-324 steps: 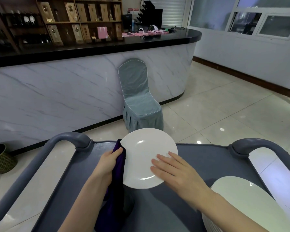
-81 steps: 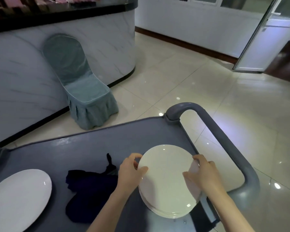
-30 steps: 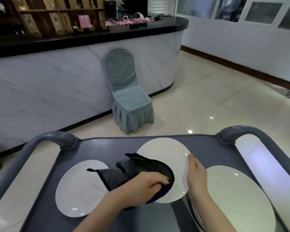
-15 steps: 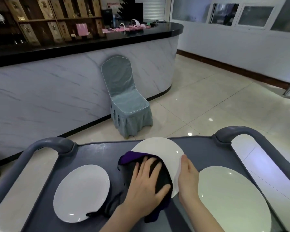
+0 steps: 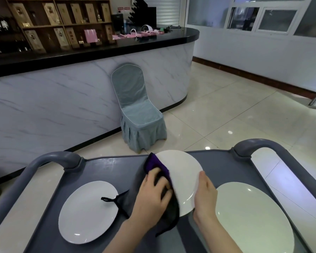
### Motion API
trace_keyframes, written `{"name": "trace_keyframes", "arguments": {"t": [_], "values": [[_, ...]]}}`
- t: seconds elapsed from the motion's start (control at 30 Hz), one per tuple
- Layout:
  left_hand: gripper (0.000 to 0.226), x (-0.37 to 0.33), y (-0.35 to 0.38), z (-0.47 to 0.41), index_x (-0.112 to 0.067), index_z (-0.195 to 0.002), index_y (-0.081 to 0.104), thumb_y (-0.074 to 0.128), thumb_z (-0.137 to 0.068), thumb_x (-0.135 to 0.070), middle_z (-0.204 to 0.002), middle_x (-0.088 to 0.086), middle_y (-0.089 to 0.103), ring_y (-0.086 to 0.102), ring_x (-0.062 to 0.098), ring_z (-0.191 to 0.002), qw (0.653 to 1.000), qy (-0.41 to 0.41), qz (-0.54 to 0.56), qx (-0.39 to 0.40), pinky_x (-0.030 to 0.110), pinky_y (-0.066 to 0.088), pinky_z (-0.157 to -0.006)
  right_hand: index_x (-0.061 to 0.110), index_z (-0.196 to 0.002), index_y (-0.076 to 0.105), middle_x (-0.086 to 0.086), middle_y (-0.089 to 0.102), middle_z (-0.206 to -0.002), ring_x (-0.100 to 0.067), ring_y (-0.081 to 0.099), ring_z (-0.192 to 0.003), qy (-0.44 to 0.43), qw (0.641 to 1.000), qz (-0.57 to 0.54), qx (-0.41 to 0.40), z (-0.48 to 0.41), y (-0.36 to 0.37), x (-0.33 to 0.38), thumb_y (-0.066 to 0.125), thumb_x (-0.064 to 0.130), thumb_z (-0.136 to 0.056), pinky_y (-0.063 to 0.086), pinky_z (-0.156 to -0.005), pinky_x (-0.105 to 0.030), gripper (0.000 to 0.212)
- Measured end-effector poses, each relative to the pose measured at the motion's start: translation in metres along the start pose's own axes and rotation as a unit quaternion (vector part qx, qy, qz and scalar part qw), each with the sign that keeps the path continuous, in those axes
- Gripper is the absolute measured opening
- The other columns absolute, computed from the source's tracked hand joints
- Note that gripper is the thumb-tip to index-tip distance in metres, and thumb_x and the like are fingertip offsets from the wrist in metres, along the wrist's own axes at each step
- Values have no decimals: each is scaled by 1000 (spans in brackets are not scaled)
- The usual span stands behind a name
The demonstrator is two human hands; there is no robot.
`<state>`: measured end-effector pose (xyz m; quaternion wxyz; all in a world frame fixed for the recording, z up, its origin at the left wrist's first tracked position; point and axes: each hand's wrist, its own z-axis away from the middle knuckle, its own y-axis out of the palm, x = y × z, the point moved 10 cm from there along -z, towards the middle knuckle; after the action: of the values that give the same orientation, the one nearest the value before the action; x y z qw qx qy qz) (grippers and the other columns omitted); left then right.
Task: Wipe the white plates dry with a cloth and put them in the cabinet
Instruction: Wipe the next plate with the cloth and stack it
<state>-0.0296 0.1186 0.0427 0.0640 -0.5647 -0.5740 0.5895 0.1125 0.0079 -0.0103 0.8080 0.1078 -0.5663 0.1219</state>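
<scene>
**Head view: plate wiped over the cart**

The middle plate (image 5: 185, 172) is held tilted over the cart (image 5: 108, 167), its left part hidden by the cloth (image 5: 169, 214). The cloth is pressed by the left hand (image 5: 153, 196), fingers spread and blurred. The rim is gripped by the right hand (image 5: 205, 196), fingers hidden beneath. A left plate (image 5: 88, 212) and a right plate (image 5: 254, 220), cut off below, lie alongside. A chair (image 5: 137, 114) stands beyond the far edge.
</scene>
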Motion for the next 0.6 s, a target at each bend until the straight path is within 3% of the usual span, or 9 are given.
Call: {"name": "trace_keyframes", "arguments": {"t": [0.07,0.1,0.17,0.2,0.27,0.37,0.43,0.5,0.6], "values": [[37,14,3,-10,-12,-128,49,53,-94,-24,-148,2,35,36,27,-136,993,-115,-30,-13,43,25,-114,20,-79,66,4,68,-82,-18,58,-78,-21,1000,20,11,10,7,0,47,37,-100,48,-78,-37,33],[52,20,12,-11,-13,-145,32,46,-97,-27,-158,-3,21,20,23,-146,986,-158,-51,7,44,15,-119,21,-76,66,9,68,-77,-16,58,-76,-36,999,32,13,14,10,2,47,37,-100,48,-75,-35,34],[65,18,29,-12,-30,-155,-3,30,-98,-33,-160,-19,-13,-12,12,-149,980,-162,-108,49,49,-3,-118,23,-69,65,14,68,-69,-11,58,-74,-57,997,46,17,17,13,7,48,34,-100,45,-69,-30,37],[65,10,34,-12,-37,-153,-9,24,-97,-35,-154,-26,-22,-20,10,-147,982,-127,-124,72,51,-7,-117,23,-68,65,15,68,-68,-9,59,-74,-57,997,48,17,16,13,10,49,33,-100,44,-69,-30,38],[64,-9,41,-8,-40,-153,-5,17,-94,-38,-153,-29,-23,-25,6,-145,984,-31,-125,124,53,-10,-117,19,-70,67,10,69,-68,-14,60,-72,-48,998,37,16,9,11,15,50,31,-101,47,-69,-32,38],[61,-24,37,14,-38,-155,6,21,-96,-34,-160,-24,-8,-14,7,-148,967,119,-160,156,49,-7,-119,14,-72,68,0,68,-73,-20,61,-76,-32,999,13,17,-5,4,23,51,33,-101,51,-76,-36,38],[58,-17,30,26,-40,-154,8,24,-99,-30,-161,-23,-4,-6,8,-150,958,157,-169,168,46,-6,-118,16,-74,69,-1,69,-76,-22,62,-78,-20,1000,-2,10,-9,-2,24,51,35,-100,52,-79,-38,37],[56,0,20,19,-45,-152,6,20,-99,-33,-160,-24,-8,-7,3,-148,964,126,-172,158,41,-6,-121,13,-78,68,-2,68,-78,-22,60,-78,-9,1000,-14,8,-7,-3,20,51,37,-100,50,-79,-37,37],[52,30,10,-14,-44,-151,0,19,-104,-34,-153,-29,-19,-14,1,-147,979,-22,-159,122,40,-10,-120,15,-87,71,2,72,-88,-19,62,-84,-7,1000,-8,19,10,6,8,50,38,-101,49,-81,-36,34]]}}
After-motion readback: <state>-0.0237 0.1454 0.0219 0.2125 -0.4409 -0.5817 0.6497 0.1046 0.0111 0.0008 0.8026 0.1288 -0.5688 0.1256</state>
